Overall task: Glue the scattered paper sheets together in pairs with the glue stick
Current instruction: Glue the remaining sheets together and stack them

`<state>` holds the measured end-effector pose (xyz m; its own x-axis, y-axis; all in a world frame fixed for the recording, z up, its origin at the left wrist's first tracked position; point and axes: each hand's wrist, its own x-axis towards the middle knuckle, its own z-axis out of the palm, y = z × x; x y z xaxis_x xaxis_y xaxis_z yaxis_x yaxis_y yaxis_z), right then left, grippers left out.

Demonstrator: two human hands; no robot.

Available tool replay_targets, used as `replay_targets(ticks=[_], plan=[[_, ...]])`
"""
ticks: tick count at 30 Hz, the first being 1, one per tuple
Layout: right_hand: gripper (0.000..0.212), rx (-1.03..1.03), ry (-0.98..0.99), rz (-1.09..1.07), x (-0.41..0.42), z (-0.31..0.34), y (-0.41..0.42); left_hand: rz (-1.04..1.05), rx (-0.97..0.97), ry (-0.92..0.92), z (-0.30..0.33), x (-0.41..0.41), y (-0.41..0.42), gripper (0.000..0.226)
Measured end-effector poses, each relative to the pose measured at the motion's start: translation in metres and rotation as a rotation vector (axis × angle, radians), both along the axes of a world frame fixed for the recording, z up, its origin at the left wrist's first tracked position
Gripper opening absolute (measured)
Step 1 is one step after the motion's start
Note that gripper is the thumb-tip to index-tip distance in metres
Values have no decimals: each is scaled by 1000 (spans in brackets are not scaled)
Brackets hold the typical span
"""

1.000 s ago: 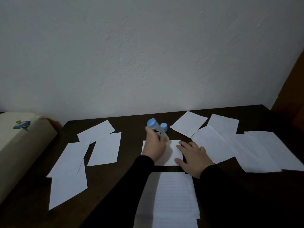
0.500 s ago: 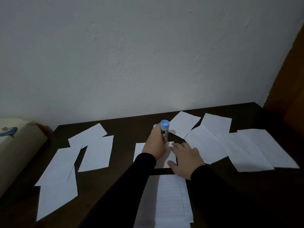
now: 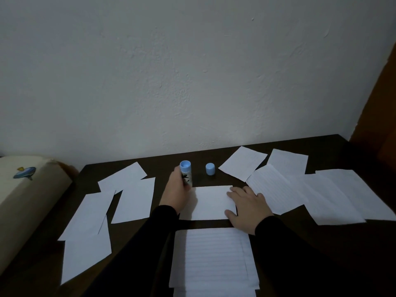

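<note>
Left hand [image 3: 177, 192] curled round an upright glue stick [image 3: 186, 173], lower end at the far left corner of a small white sheet [image 3: 211, 202] on the dark table [image 3: 334, 249]. Right hand [image 3: 246, 207] flat on that sheet's right edge, fingers straight and slightly spread. Blue cap [image 3: 210, 168] standing alone just beyond the sheet. Lined stack [image 3: 214, 258] nearest, more loose sheets scattered left [image 3: 132, 202] and right [image 3: 276, 189].
</note>
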<state>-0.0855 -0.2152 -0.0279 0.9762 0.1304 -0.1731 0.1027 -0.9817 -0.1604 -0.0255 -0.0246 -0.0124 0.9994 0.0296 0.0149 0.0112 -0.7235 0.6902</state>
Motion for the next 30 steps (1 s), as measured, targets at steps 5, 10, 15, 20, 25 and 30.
replay_targets(ticks=[5, 10, 15, 20, 25, 30], plan=[[61, -29, 7, 0, 1, 0, 3, 145, -218, -134, 6, -15, 10, 46], [59, -52, -23, -6, 2, -3, 7, 244, -376, -165, 25, -39, 27, 50], [49, -28, -107, -67, 28, 8, 19, 186, -343, -107, 30, -65, 39, 49], [54, -57, -35, -70, 52, 9, 38, 210, -434, -53, 25, -74, 39, 48], [54, -51, 73, -180, 65, 10, 43, 167, -409, -15, 21, -74, 47, 47], [36, 3, 81, -257, 63, 14, 41, 168, -402, -10, 19, -73, 52, 47]])
